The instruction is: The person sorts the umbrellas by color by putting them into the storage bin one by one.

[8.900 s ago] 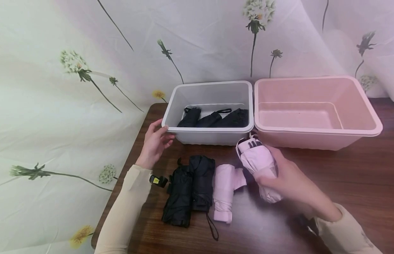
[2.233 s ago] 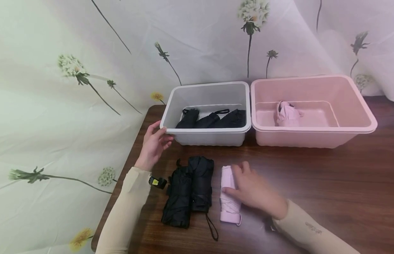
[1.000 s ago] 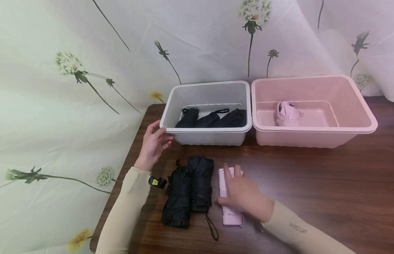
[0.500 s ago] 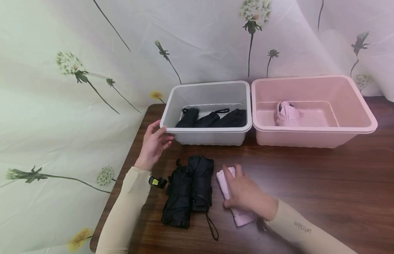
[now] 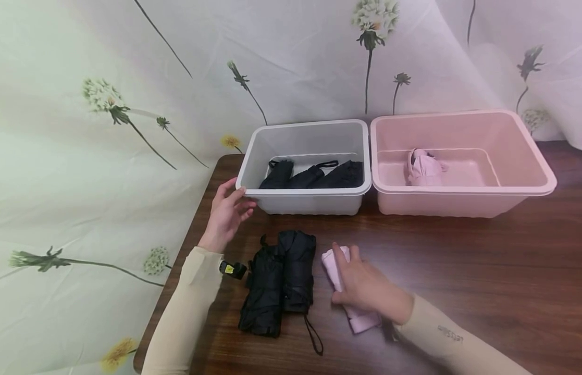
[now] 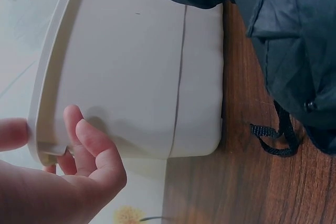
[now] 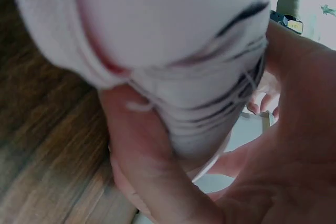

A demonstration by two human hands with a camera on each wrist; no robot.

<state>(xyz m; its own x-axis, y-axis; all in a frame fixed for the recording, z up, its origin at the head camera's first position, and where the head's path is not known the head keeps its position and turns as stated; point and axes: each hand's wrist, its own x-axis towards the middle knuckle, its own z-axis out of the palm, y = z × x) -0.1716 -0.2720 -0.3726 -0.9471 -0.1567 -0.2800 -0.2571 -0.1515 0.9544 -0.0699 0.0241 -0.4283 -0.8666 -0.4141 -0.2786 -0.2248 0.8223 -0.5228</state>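
My left hand (image 5: 226, 216) holds the left front corner of a light grey plastic bin (image 5: 314, 203), thumb on the rim and fingers curled beneath it. On the table, my right hand (image 5: 372, 286) grips a folded pink umbrella (image 5: 364, 321), which lies slanted and is partly hidden under the palm. The right wrist view has the fingers curled round its wrapped fabric (image 7: 194, 103). Two folded black umbrellas, one on the left (image 5: 261, 294) and one on the right (image 5: 296, 271), lie side by side between my hands.
Several black umbrellas (image 5: 307, 178) lie inside the grey bin. Beside it on the right stands a pink bin (image 5: 452, 205) with one pink umbrella (image 5: 425, 171) inside. Behind both bins hangs a flower-printed cloth (image 5: 300, 62). A black wrist strap (image 5: 233, 268) sits by my left sleeve.
One pink umbrella went from my right hand into the pink bin. My right hand then took hold of the other pink umbrella and turned it aslant. The left hand stayed on the grey bin.
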